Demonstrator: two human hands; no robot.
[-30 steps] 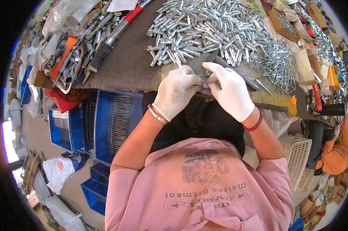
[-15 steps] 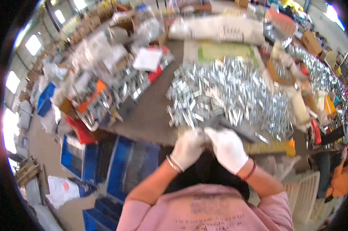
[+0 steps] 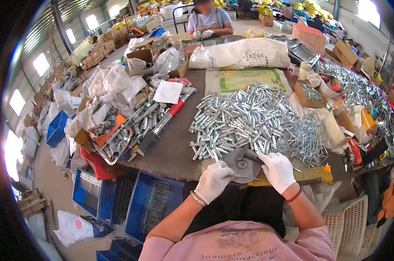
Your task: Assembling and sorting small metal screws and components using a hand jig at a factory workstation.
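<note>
My left hand (image 3: 215, 179), in a white glove, pinches a thin metal pin (image 3: 249, 177) that points to the right. Beside it, at the table's front edge, sits a round grey fixture (image 3: 235, 161) with a dark bar (image 3: 252, 156) across its upper right. My right hand (image 3: 277, 172), gloved too, has its fingers closed against the end of that bar; whatever they hold is hidden. Beyond both hands spreads a heap of short silver metal tubes (image 3: 245, 119). Thin silver pins (image 3: 308, 141) lie piled to its right.
At left are long tools (image 3: 151, 137), plastic bags (image 3: 112, 82) and a white paper (image 3: 168, 92). Blue crates (image 3: 147, 204) with metal rods stand below the table's left edge. A white sack (image 3: 240, 54) lies across the back; a co-worker (image 3: 208, 24) sits behind it. White plastic baskets (image 3: 345, 222) stand lower right.
My hands were close together at the table edge; now they are apart, the right one farther right. The pin in my left hand now shows. The view has tilted up and sharpened.
</note>
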